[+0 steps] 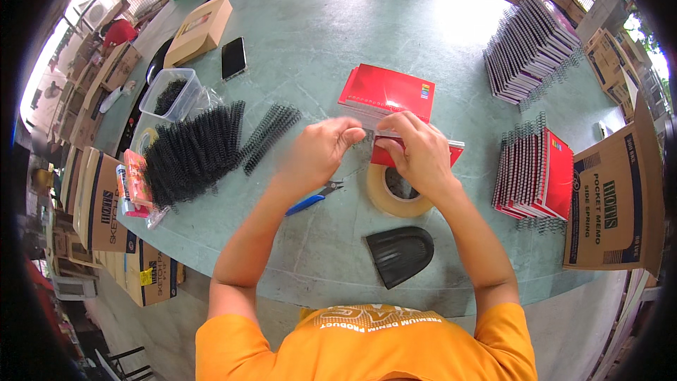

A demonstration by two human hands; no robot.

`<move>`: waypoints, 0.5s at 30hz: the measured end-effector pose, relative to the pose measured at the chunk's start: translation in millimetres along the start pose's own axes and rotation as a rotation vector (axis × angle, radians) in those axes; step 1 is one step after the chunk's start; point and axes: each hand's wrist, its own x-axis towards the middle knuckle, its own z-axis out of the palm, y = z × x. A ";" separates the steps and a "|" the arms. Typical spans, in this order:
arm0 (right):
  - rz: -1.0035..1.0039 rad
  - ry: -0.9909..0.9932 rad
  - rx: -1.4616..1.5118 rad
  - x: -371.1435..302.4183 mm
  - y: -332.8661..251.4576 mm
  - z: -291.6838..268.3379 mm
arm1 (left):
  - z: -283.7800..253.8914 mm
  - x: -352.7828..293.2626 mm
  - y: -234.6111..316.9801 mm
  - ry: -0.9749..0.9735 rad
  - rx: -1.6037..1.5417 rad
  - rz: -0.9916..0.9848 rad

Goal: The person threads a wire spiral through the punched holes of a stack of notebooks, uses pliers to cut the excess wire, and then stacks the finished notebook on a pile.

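My right hand (425,154) is closed around a small red-covered notebook (381,156), thumb on the near side and fingers over its upper edge. To its left my left hand (316,154) is in a pinch close to the notebook's left end; what the fingertips hold, if anything, is too small to make out. Just beyond both hands lies a stack of red notebooks (395,88). A roll of clear tape (381,196) sits under the held notebook. Cutting pliers with blue handles (305,205) lie below my left hand.
Black spiral coils (194,148) are heaped at left, with a few loose coils (271,134) beside them. A plastic tub (185,99), phone (233,58) and cardboard box (201,30) are farther back. Coil-bound notebooks (536,169) and a carton (606,204) stand right. A black rounded object (402,255) lies nearest me.
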 end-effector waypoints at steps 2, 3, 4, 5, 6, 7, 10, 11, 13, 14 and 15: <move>-0.013 -0.026 0.029 -0.5 2.0 4.7 | 1.2 -3.4 -11.5 0.004 0.103 0.091; -0.001 -0.037 0.023 -3.2 7.4 2.8 | 8.9 -1.7 -3.9 0.104 0.191 0.172; 0.024 -0.043 0.033 -3.3 9.0 1.9 | 17.7 -3.9 10.9 0.203 0.288 0.251; 0.049 -0.048 0.044 -2.9 9.2 1.4 | 28.7 -9.0 23.4 0.304 0.381 0.330; 0.067 -0.052 0.063 -1.5 5.7 0.7 | 41.1 -24.5 31.2 0.142 0.308 0.377; 0.071 -0.061 0.066 -0.9 0.9 2.8 | 51.3 -44.2 33.4 -0.021 0.238 0.409; 0.056 -0.082 -0.020 -2.8 -1.5 -3.1 | 60.8 -69.7 41.0 -0.117 0.093 0.375; 0.037 -0.089 -0.091 -6.9 5.2 -6.9 | 54.4 -65.1 32.6 -0.070 0.133 0.294; 0.006 -0.089 -0.206 -13.4 13.1 -10.4 | 30.0 -48.3 16.0 0.019 0.202 0.144; -0.015 -0.086 -0.241 -14.8 14.6 -7.2 | 29.6 -49.7 14.3 -0.032 0.216 0.168; -0.039 -0.079 -0.282 -13.2 16.5 -5.1 | 32.0 -51.6 11.8 -0.075 0.230 0.197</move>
